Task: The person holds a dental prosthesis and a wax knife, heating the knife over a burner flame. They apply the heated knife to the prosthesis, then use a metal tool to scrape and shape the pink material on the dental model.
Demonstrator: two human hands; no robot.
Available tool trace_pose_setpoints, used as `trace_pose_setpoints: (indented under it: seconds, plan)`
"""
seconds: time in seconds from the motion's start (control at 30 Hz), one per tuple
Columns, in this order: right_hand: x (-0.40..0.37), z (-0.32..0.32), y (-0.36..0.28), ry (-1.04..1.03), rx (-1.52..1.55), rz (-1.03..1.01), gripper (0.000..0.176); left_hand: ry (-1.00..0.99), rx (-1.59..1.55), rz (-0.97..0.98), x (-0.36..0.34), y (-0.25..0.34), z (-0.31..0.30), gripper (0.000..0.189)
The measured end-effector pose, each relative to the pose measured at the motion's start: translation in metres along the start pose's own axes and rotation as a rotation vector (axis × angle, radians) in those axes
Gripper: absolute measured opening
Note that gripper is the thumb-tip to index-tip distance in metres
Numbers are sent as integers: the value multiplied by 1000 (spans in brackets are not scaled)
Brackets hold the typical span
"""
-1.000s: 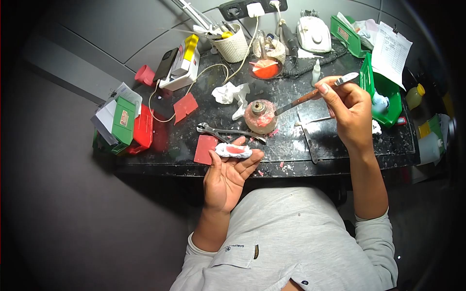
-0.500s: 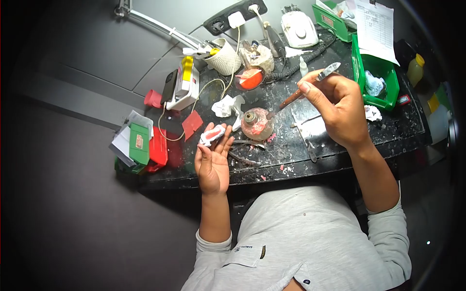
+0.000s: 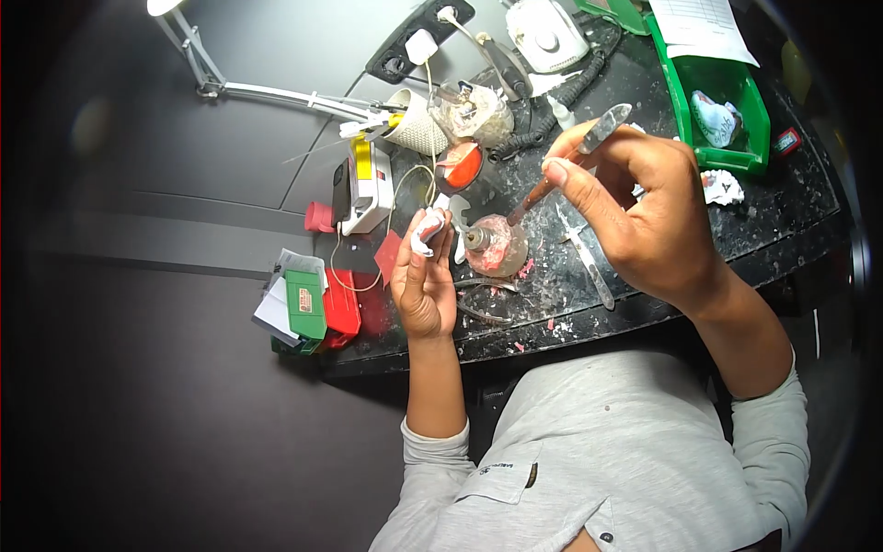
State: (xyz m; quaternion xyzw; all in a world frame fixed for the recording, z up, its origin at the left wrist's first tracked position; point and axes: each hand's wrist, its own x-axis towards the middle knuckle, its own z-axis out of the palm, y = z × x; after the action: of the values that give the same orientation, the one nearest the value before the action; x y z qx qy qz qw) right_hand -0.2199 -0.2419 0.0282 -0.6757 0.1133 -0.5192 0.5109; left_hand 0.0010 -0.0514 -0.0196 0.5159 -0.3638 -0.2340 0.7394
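Note:
My left hand (image 3: 425,293) is raised palm up, its fingers and thumb closed around a small white plaster dental model (image 3: 423,241) with red wax on it. In my right hand (image 3: 648,207) is a wax knife (image 3: 535,196), pinched between thumb and fingers. Its wide metal blade sticks out above the knuckles, while the brown handle slants down to the left. The lower end of the knife overlaps the edge of a round glass spirit burner (image 3: 501,258), which is smeared with pink wax. A sheet of red wax (image 3: 387,256) lies beside my left hand.
A metal knife (image 3: 590,269) and a curved tool (image 3: 485,316) lie among wax scraps. Behind the burner stand a dish of red wax (image 3: 462,167) and a woven pen cup (image 3: 416,120). A green bin (image 3: 752,138) is at right; stacked green and red bins (image 3: 308,304) at left.
The dental model has tilted in my left hand, showing more of its side. My right hand has brought the knife's lower end closer to the burner. The whole view has shifted.

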Motion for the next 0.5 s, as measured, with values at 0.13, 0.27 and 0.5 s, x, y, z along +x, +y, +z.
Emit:
trace_pose_setpoints:
  seconds: [0.13, 0.27, 0.5]
  plan:
    - [-2, -2, 3, -22, 4, -29, 8, -30, 0, -11, 4, -1, 4, 63]
    - [-1, -3, 5, -28, -4, -46, 8, -57, -5, -1, 7, -4, 3, 65]
    - [-1, -3, 5, -25, 26, -65, 8, -80, 3, -24, 9, -7, 5, 71]
